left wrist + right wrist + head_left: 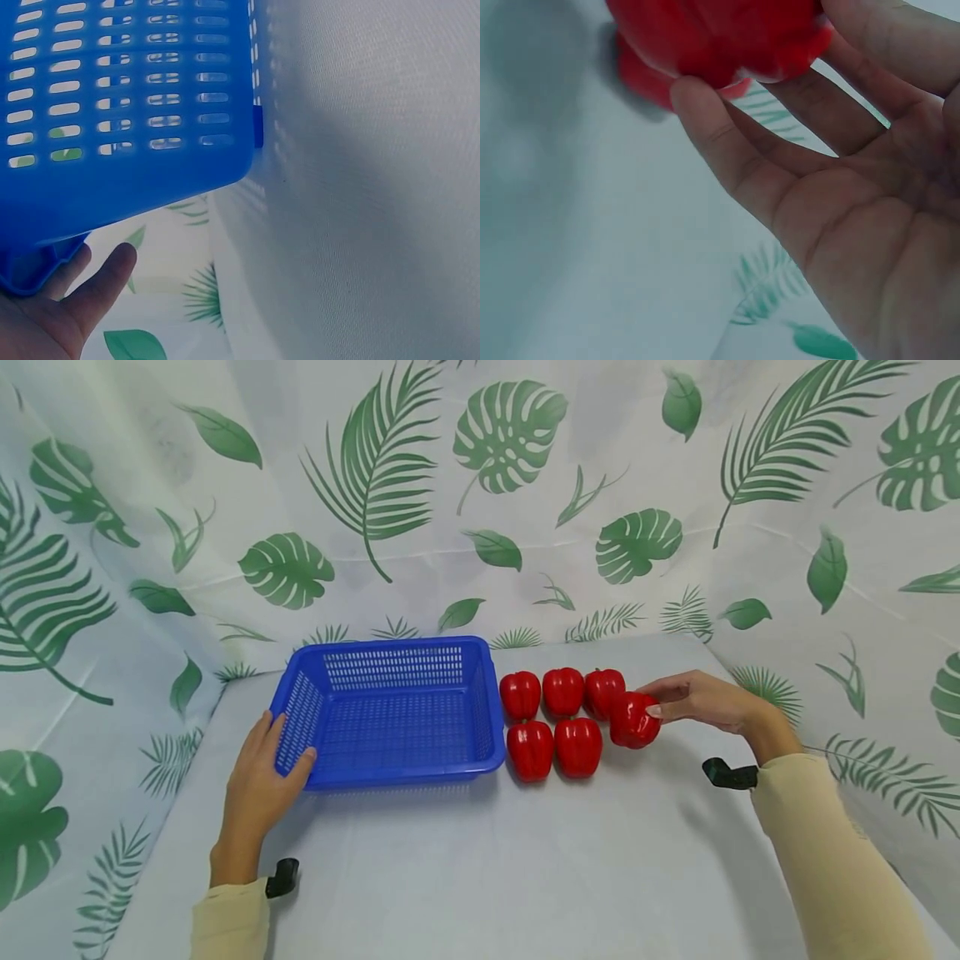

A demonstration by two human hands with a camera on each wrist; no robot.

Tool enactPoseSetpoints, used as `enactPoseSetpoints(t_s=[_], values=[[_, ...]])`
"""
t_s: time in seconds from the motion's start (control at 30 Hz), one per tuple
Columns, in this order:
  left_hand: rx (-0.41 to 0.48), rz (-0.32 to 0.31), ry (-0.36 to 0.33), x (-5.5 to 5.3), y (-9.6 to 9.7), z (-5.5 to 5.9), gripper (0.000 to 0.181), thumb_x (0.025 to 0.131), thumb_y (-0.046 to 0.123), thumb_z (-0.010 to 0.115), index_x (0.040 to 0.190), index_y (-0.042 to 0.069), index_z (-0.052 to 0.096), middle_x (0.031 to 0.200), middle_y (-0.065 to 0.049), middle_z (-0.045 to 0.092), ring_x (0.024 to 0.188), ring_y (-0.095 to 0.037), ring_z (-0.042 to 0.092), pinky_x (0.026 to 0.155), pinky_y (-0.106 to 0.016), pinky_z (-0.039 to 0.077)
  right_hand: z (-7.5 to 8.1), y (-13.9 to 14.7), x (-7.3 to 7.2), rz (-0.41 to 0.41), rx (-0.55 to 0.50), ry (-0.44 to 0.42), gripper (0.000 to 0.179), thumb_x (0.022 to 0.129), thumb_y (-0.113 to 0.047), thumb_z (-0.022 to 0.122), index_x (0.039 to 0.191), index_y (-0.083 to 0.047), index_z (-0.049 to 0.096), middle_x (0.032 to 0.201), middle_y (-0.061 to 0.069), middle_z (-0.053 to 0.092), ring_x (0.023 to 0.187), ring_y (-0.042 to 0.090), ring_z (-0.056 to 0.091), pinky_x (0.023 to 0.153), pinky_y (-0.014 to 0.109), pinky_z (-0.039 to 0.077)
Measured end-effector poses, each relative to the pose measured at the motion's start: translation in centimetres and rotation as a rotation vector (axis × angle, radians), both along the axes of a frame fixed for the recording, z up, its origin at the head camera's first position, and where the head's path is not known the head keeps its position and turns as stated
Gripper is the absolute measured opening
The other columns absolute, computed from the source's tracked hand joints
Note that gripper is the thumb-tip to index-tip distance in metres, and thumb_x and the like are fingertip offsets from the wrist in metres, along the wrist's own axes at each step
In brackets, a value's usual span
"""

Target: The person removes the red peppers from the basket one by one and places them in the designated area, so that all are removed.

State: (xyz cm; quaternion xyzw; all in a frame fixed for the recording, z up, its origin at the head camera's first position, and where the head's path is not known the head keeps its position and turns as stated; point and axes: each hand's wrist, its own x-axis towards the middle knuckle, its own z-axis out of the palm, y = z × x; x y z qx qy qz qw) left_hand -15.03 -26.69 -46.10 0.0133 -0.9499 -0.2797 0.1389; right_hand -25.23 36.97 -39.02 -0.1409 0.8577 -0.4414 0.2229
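A blue plastic basket (405,775) with slotted walls sits on the table, nothing inside it. My left hand (258,781) holds its front-left corner, the thumb over the rim. In the left wrist view, fingers (101,289) of that hand reach out beneath the basket's rim (30,281). My right hand (708,700) grips a red bell pepper (634,720) between thumb and fingers. This pepper is tilted and appears lifted a little from the table. Right beside it stand several more red bell peppers (578,748) in two rows. The right wrist view shows the held pepper's underside (727,37).
The white table (480,877) carries the basket left of the peppers, whose near row almost touches its right wall. Leaf-printed cloth (420,560) hangs behind and at both sides. A small black wrist device (729,774) sits at the right cuff, another (282,877) at the left.
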Motion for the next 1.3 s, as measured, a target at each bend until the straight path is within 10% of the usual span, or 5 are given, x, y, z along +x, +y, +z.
enactPoseSetpoints(t_s=[0.27, 1.3], values=[[-0.006, -0.013, 0.012, -0.3, -0.2, 0.3, 0.082, 0.106, 0.042, 0.060, 0.166, -0.005, 0.029, 0.172, -0.030, 0.021, 0.156, -0.053, 0.022, 0.119, -0.076, 0.023, -2.6, 0.3, 0.1, 0.020, 0.036, -0.081, 0.057, 0.098, -0.017, 0.075, 0.148, 0.005, 0.059, 0.143, 0.023, 0.062, 0.132, 0.040, 0.054, 0.105, 0.060, 0.054], [0.036, -0.038, -0.031, 0.4, -1.0, 1.9, 0.088, 0.110, 0.050, 0.053, 0.171, 0.002, 0.012, 0.174, -0.030, 0.015, 0.158, -0.053, 0.015, 0.121, -0.076, 0.018, -4.6, -0.8, 0.9, -0.008, -0.099, -0.155, 0.071, 0.099, -0.019, 0.074, 0.160, 0.002, 0.045, 0.160, 0.033, 0.042, 0.138, 0.044, 0.050, 0.102, 0.055, 0.057]])
